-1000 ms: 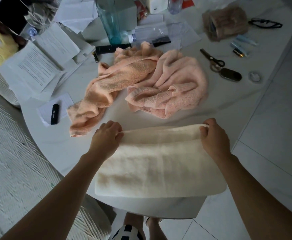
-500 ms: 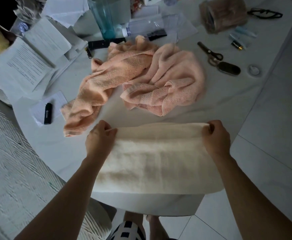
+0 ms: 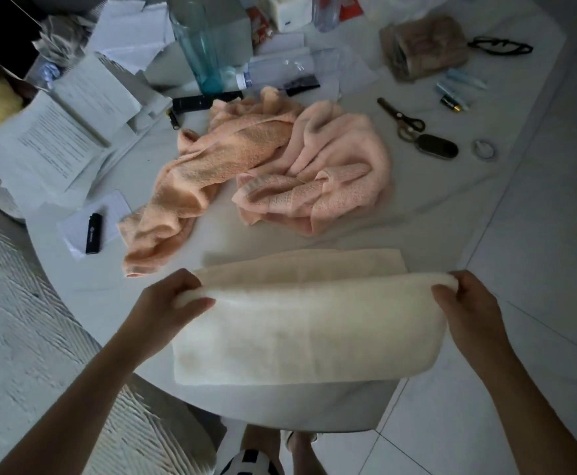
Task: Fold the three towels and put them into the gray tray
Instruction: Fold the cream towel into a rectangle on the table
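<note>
A cream towel (image 3: 307, 330) lies at the near edge of the white table (image 3: 434, 214) and hangs over it. My left hand (image 3: 167, 303) pinches its left end and my right hand (image 3: 465, 303) pinches its right end, lifting a fold above the part of the towel still flat on the table. Behind it lie two crumpled peach towels: one stretched out at centre left (image 3: 191, 186), one bunched at centre right (image 3: 331, 173). No gray tray is in view.
Papers and booklets (image 3: 57, 142) crowd the back left. A black lighter (image 3: 94, 233) lies on a note. A blue-green glass vase (image 3: 204, 53), scissors (image 3: 400, 120), a dark oval case (image 3: 437, 147), a ring (image 3: 484, 149) and glasses (image 3: 499, 46) sit further back. White floor tiles lie to the right.
Both hands have raised the towel's held edge off the table and drawn it toward me, so a strip of towel now shows flat behind the fold.
</note>
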`<state>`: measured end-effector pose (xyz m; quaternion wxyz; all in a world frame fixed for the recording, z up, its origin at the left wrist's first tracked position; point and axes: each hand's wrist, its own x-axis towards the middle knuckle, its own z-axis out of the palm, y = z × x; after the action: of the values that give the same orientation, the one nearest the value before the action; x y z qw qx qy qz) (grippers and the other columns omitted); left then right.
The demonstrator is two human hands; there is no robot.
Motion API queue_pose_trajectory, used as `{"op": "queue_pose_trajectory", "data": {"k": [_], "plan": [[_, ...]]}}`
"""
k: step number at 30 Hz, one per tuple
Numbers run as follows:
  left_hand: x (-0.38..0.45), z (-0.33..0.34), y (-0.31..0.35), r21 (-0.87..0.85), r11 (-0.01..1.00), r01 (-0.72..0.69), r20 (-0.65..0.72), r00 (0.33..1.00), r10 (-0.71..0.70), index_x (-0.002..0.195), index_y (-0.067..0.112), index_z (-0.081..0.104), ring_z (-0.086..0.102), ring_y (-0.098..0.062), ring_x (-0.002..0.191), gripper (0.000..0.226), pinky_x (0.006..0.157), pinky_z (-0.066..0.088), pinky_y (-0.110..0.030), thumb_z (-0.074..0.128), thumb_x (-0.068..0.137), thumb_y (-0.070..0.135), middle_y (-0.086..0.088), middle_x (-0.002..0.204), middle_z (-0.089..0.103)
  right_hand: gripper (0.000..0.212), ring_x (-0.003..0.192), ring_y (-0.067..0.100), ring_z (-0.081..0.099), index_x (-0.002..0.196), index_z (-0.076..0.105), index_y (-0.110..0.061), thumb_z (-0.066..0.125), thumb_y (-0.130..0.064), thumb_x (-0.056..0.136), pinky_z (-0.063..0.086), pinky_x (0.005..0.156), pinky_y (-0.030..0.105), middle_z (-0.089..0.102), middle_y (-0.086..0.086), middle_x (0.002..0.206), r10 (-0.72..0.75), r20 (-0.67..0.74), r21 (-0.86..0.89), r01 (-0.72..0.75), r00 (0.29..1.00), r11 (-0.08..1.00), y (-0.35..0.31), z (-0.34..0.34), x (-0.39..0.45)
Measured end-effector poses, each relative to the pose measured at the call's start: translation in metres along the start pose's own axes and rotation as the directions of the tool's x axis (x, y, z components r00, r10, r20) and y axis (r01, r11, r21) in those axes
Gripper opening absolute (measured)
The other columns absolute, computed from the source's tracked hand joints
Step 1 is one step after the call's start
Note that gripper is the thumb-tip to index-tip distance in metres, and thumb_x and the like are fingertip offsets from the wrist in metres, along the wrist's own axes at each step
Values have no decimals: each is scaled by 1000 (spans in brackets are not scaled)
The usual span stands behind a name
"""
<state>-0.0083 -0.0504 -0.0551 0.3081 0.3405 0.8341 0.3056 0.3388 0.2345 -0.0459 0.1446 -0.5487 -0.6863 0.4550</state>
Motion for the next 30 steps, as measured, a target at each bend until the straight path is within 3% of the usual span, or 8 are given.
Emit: {"op": "queue_pose_trajectory", "data": {"k": [4,8,11,13,18,23,27,30], "plan": [[28,4,-5,-346,925,155,-197,952,-233,87,23,67,58,-12,66,18,57,45,-26,82,79,27,9,72,66,9,67,-1,60,89,62,-33,58,-36,81,45,54,24,67,-14,78,22,-100,56,-16,995,998,-17,20,29],[43,32,-18,-264,891,370,-160,894,-419,123,12,59,65,-28,84,49,73,52,-37,83,81,20,-12,99,68,20,83,26,57,104,59,-10,60,-25,90,36,67,30,60,3,88,153,-97,-114,-164,983,980,-3,58,48],[33,38,-24,-343,833,434,-233,820,-523,127,15,54,67,-30,93,58,82,56,-43,83,81,34,-10,107,68,26,76,23,56,105,58,-9,64,-27,87,35,56,26,59,5,93,183,-148,-101,-199,972,975,6,63,37],[17,40,-27,-476,738,478,-154,781,-605,121,11,57,69,-29,91,51,70,55,-37,81,83,35,-12,107,70,27,71,13,54,103,57,-13,63,-33,86,35,54,23,59,1,91,189,-145,-123,-207,971,971,14,61,21],[-31,52,-31,-435,756,489,4,841,-541,100,16,64,72,-28,83,37,65,58,-37,78,77,42,-9,96,73,38,77,9,57,105,56,-16,67,-45,82,44,59,29,60,-5,90,281,-89,-104,-290,956,952,45,49,-30],[-42,51,-29,-635,587,502,198,840,-505,122,22,63,73,-32,97,64,79,62,-49,82,65,41,-8,107,76,41,91,25,61,113,57,-14,74,-36,83,50,77,38,62,3,101,395,22,-72,-392,919,917,48,36,-29],[-36,47,-24,-714,581,392,156,897,-413,119,23,69,74,-32,94,50,72,62,-40,79,72,35,-8,104,78,30,92,27,60,112,60,-14,71,-20,84,53,79,42,62,6,103,360,57,-43,-357,931,933,36,31,-11],[-24,42,-20,-786,478,392,195,891,-410,114,11,74,76,-30,93,49,70,62,-34,75,79,45,-13,105,78,28,89,25,59,114,58,-13,65,-12,86,53,70,36,61,9,109,455,97,133,-464,885,876,30,34,-6]]}}
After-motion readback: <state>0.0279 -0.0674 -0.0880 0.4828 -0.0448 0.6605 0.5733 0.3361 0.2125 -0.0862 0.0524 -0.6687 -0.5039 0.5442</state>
